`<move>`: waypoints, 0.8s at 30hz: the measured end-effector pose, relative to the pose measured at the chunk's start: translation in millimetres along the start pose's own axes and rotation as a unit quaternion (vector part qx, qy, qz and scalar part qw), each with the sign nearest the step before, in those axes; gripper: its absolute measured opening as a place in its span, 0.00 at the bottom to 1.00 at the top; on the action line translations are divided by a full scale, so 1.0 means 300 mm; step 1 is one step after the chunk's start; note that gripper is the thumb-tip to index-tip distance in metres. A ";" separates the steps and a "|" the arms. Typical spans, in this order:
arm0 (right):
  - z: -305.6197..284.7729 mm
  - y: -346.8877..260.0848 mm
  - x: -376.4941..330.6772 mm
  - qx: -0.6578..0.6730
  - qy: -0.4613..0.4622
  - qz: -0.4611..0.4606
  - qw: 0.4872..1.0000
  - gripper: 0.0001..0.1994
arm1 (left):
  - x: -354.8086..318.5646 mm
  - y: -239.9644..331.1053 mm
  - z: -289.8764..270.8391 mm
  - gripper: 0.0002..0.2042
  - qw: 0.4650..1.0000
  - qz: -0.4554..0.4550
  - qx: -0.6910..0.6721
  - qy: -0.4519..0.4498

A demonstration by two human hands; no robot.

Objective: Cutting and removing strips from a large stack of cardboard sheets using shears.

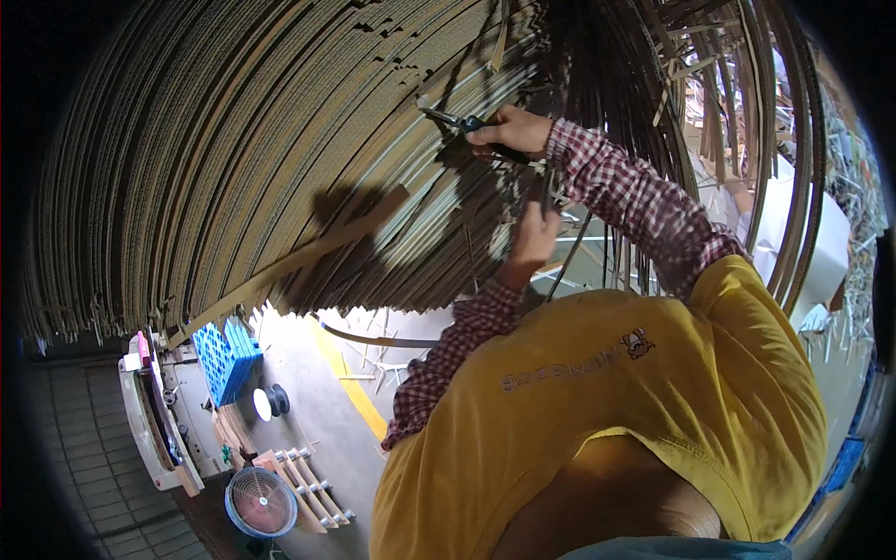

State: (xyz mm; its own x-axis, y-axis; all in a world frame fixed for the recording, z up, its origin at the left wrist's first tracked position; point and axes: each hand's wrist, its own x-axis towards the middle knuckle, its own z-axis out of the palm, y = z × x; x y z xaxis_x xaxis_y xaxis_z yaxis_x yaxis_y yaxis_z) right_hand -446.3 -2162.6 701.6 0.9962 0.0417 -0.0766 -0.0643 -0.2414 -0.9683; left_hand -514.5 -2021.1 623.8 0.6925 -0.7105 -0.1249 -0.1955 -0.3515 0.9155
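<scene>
A tall stack of brown corrugated cardboard sheets (pixel 280 159) fills the upper left, its layered edges curving across the view. My right hand (pixel 511 131) is closed around dark-handled pliers (pixel 448 119); their slim metal jaws point left against the stack's edges. Lower down, beside hanging dark cardboard strips, is my left hand (pixel 537 238). Its fingers point upward and look apart, partly in shadow, with nothing plainly held. A loose cardboard strip (pixel 308 252) slants across the lower face of the stack.
Long bent cardboard strips (pixel 803 177) hang at the right. Scraps (pixel 373 359) litter the floor below, near a yellow floor line (pixel 341 373). At lower left are a round fan (pixel 261 502), a blue plastic pallet (pixel 226 359) and a white-and-dark reel (pixel 272 402).
</scene>
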 end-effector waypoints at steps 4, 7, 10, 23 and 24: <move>0.060 0.010 -0.033 -0.025 0.097 -0.017 0.995 0.18 | -0.043 -0.028 -0.122 0.17 0.985 0.017 0.103 0.135; 0.111 0.114 -0.223 -0.162 0.125 -0.050 0.978 0.18 | -0.108 0.048 -0.176 0.11 0.953 0.219 0.062 0.199; 0.089 0.341 -0.490 -0.189 0.071 0.155 0.967 0.11 | -0.162 0.118 -0.196 0.10 0.916 0.308 0.043 0.252; -0.029 0.004 -0.513 -0.100 -0.008 0.114 0.988 0.21 | -0.019 0.037 -0.206 0.15 0.925 0.226 -0.062 0.300; -0.002 -0.020 -0.415 -0.118 0.072 0.084 0.987 0.22 | -0.029 0.047 -0.217 0.15 0.925 0.217 -0.058 0.307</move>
State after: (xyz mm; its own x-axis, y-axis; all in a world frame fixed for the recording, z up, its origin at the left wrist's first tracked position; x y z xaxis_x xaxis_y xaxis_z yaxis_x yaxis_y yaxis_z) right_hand -569.8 -2166.8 717.2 0.9717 -0.1519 -0.1810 -0.2312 -0.4527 -0.8612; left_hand -478.1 -1980.2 662.6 0.8371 -0.2768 0.4718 -0.4960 -0.0205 0.8681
